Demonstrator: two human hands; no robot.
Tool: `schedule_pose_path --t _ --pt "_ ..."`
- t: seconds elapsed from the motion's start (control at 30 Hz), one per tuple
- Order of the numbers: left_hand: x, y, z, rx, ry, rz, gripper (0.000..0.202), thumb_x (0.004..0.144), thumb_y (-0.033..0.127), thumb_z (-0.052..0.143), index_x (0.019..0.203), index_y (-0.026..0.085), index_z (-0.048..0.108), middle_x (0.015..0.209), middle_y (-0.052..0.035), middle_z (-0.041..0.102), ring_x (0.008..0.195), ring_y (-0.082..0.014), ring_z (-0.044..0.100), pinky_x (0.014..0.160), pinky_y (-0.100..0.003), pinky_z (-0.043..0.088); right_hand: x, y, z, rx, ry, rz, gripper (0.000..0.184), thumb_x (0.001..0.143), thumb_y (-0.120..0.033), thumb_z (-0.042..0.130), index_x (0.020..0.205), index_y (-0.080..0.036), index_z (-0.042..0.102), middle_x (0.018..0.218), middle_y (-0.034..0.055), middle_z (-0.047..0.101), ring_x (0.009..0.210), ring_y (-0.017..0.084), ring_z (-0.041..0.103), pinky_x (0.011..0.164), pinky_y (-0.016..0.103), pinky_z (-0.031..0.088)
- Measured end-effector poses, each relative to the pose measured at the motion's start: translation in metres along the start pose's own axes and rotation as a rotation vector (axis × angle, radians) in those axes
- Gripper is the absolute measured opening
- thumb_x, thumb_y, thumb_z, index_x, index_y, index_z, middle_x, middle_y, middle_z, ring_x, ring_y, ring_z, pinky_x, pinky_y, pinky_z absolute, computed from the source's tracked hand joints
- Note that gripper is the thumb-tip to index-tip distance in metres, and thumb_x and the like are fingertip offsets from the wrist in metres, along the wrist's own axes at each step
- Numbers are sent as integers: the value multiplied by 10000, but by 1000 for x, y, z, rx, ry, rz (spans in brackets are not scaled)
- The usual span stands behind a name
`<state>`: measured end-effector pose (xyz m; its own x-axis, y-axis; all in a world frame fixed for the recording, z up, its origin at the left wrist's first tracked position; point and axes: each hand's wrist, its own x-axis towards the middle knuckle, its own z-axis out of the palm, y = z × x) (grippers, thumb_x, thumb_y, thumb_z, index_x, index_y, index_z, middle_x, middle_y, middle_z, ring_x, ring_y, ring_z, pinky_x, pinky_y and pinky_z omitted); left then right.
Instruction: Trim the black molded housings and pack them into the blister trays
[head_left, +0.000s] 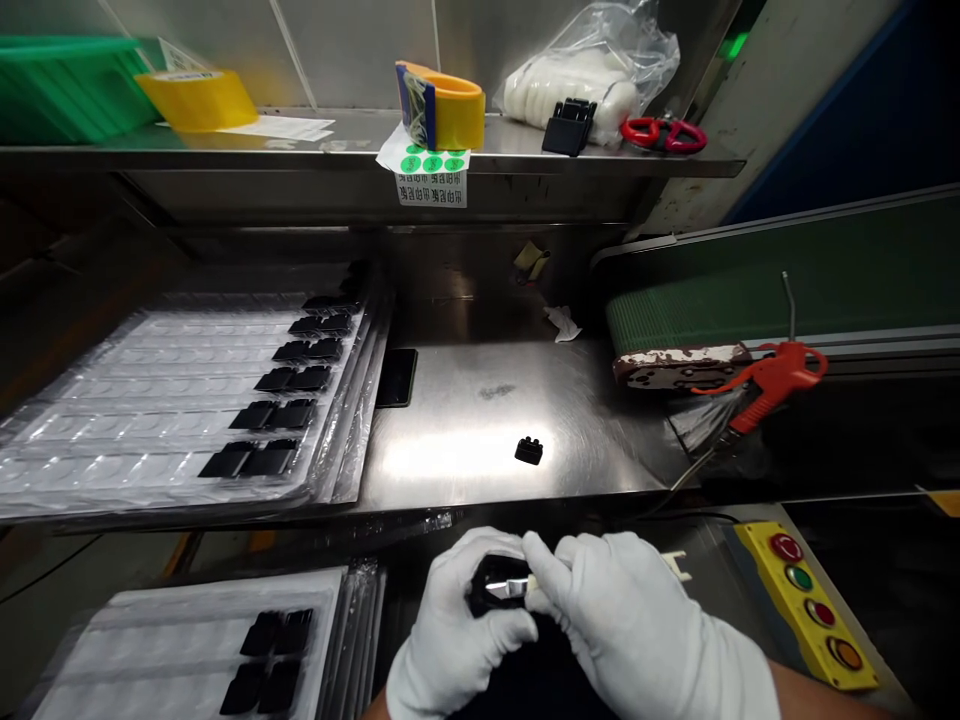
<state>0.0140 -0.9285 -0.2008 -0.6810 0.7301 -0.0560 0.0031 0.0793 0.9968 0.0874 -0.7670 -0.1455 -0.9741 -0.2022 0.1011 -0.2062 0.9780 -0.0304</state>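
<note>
In a white glove, my left hand [454,620] is closed around a small black plastic part [491,575] at the bottom middle. My right hand [615,600], also gloved in white, grips a small knife-like tool [512,588]. Its short metal blade lies against the black part; most of its pale handle is hidden by the fingers. A loose black plastic piece [529,451] lies on the steel bench [450,440] beyond both hands. Clear trays [150,400] stacked at the left hold several black parts, and a lower tray stack [165,650] holds several more.
A shelf [337,150] carries yellow tape [202,100], a tape roll with cutter [450,105], a green bin [67,90] and red scissors [664,133]. On the right are a green conveyor [787,270], an orange air gun [780,380] and a yellow button box [806,605].
</note>
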Motion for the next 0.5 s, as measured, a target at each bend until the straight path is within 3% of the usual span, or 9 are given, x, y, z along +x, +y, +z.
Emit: schedule_pose_path --t 0.1,0.2,0.23,0.33,0.43,0.5 --pt "3 -9 -2 -9 37 -80 322 658 363 841 927 208 753 1016 -79 707 1016 -272 607 945 -336 456 1 20 3 288 -257 33 190 910 -298 535 1029 -218 659 665 -15 694 517 186 634 462 292 334" --pt "8 -37 -6 -254 182 -427 323 630 280 863 915 188 743 975 -66 716 1019 -259 607 950 -305 442 -7 55 38 712 -395 289 235 929 -416 517 975 -266 691 767 -38 717 656 155 657 591 249 456" --pt "10 -50 -9 -367 231 -550 301 664 295 841 915 177 725 941 -63 719 999 -248 620 913 -296 464 -9 68 57 759 -350 476 249 914 -436 536 964 -257 703 782 -31 720 686 162 660 636 259 485" --pt "16 -89 -16 -592 282 -766 256 792 350 725 908 132 659 923 -97 722 918 -220 673 768 -277 531 -9 103 118 665 -245 728 346 983 -345 397 1131 -167 654 976 84 713 912 228 660 824 377 505" --pt "29 -114 -20 -763 251 -927 267 815 336 693 899 90 627 928 -140 717 873 -214 701 684 -266 563 6 120 163 582 -147 862 360 955 -287 480 1268 -122 546 1170 144 634 1113 281 585 975 512 432" --pt "44 -122 -20 -829 237 -994 300 846 380 651 915 89 618 903 -129 710 857 -210 703 637 -267 571 22 120 183 577 -69 864 482 910 -293 573 1356 -152 457 1325 144 533 1247 308 481 1054 559 353"
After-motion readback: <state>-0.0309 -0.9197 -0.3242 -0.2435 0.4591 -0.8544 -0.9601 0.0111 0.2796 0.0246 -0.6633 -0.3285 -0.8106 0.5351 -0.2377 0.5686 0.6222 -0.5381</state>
